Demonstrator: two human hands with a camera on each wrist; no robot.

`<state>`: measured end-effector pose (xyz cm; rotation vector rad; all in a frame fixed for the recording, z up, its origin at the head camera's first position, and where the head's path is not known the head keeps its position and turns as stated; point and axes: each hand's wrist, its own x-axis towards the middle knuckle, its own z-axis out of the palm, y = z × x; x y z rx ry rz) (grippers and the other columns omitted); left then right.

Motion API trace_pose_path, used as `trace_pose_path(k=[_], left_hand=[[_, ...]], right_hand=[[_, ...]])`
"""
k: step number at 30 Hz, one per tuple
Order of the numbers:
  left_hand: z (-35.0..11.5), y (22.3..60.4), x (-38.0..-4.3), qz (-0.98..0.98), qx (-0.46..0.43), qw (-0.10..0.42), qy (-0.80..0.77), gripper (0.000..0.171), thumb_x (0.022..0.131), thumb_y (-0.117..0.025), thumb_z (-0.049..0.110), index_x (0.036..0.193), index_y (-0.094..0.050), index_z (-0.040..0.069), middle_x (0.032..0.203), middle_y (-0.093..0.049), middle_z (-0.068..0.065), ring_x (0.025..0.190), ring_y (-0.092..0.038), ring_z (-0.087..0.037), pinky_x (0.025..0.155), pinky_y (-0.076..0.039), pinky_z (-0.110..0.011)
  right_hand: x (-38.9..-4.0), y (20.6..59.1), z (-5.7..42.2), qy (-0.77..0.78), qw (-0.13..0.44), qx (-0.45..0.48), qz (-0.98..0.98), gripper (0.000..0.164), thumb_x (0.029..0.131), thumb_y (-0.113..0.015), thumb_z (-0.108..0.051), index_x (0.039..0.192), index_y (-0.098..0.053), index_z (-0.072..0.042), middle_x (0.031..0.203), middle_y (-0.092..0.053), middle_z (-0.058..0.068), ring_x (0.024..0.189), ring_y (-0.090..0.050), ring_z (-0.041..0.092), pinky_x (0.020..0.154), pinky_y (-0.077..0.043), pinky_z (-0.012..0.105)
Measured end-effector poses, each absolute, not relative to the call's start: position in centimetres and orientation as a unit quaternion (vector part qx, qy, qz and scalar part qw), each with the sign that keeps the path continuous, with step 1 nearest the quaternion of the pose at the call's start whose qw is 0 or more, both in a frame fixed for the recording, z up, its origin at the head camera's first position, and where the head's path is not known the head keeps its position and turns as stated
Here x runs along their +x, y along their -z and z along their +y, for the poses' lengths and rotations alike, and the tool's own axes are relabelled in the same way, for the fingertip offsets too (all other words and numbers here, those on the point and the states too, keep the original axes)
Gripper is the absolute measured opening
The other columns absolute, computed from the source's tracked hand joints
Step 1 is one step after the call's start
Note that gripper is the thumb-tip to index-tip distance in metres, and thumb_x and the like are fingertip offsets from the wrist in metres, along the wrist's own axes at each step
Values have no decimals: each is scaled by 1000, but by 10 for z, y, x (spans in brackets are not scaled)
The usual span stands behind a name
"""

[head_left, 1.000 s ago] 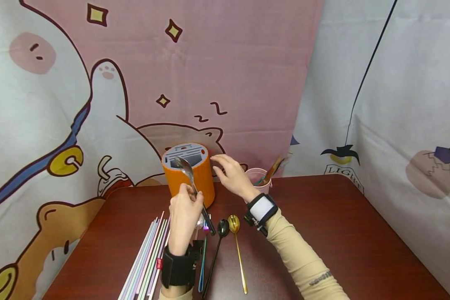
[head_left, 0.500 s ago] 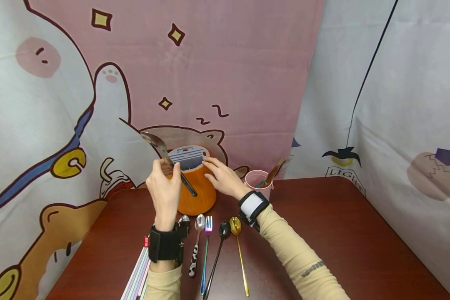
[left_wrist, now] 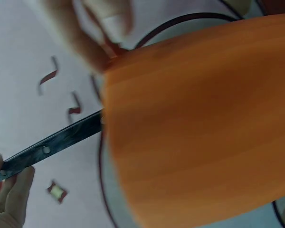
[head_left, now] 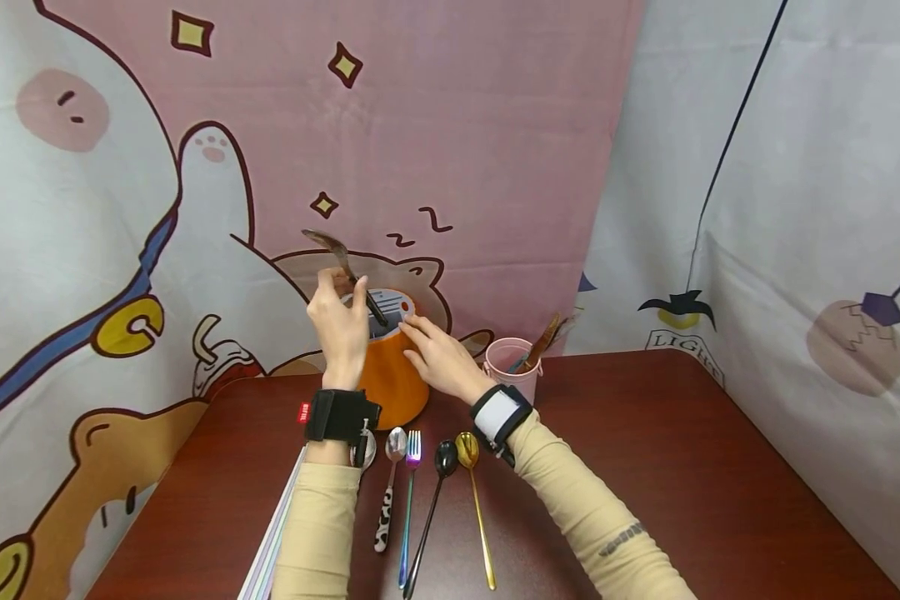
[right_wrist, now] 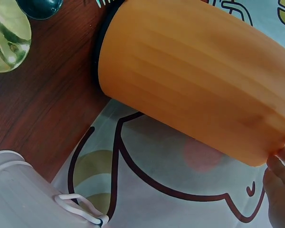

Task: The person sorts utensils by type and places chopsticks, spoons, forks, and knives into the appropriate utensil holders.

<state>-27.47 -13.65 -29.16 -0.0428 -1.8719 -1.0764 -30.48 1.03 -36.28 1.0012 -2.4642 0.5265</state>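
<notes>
My left hand (head_left: 337,325) pinches a spoon (head_left: 328,242) with a metal bowl and a dark riveted handle. Its bowl points up and left, while the handle slants down to the open top of an orange utensil holder (head_left: 394,385) with a grey slotted insert. In the left wrist view the handle (left_wrist: 47,148) meets the holder's rim and its end is hidden. My right hand (head_left: 444,357) rests its fingertips on the holder's right rim, fingers fairly straight. The right wrist view also has these fingers (right_wrist: 280,183) at the top edge.
On the table before the holder lie a spotted-handle spoon (head_left: 385,518), an iridescent fork (head_left: 407,508), a black spoon (head_left: 446,458) and a gold spoon (head_left: 468,450). Pastel chopsticks (head_left: 272,533) lie left, partly under my forearm. A pink bucket (head_left: 524,379) with utensils stands right.
My left hand has lifted the spoon from above the table up over the holder, turning its handle end toward the opening. My right hand has moved left and down onto the rim.
</notes>
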Motion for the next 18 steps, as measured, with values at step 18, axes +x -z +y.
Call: trace_pose_path(k=[18], left_hand=[[-129, 333, -309, -865, -6, 333, 376, 22, 85, -68, 7, 103, -61, -4, 97, -69, -22, 85, -67, -33, 75, -54, -41]], right_hand=[[-303, 365, 11, -177, 217, 365, -888, 48, 96, -56, -23, 139, -47, -5, 146, -44, 12, 134, -45, 30, 108, -40, 38]])
